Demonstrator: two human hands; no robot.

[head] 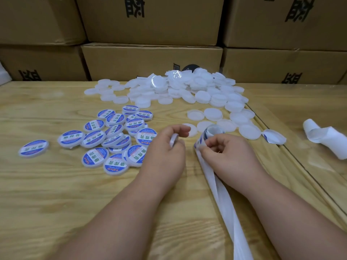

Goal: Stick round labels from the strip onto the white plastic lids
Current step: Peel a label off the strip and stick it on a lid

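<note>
My left hand (169, 147) grips a white plastic lid (173, 139) on edge between thumb and fingers. Just right of it, my right hand (223, 149) pinches the label strip (212, 131), whose curled top shows blue print. The strip's white backing (223, 199) trails down toward the table's near edge. A heap of bare white lids (178, 87) lies at the back centre. More bare lids (213, 114) lie flat just beyond my hands. Labelled lids (112, 136) with blue-and-white stickers are piled to the left.
Stacked cardboard boxes (152, 59) wall off the back of the wooden table (56, 184). A curl of used white backing (323, 137) lies at the right, beyond a seam in the tabletop. One labelled lid (33, 148) sits alone at far left.
</note>
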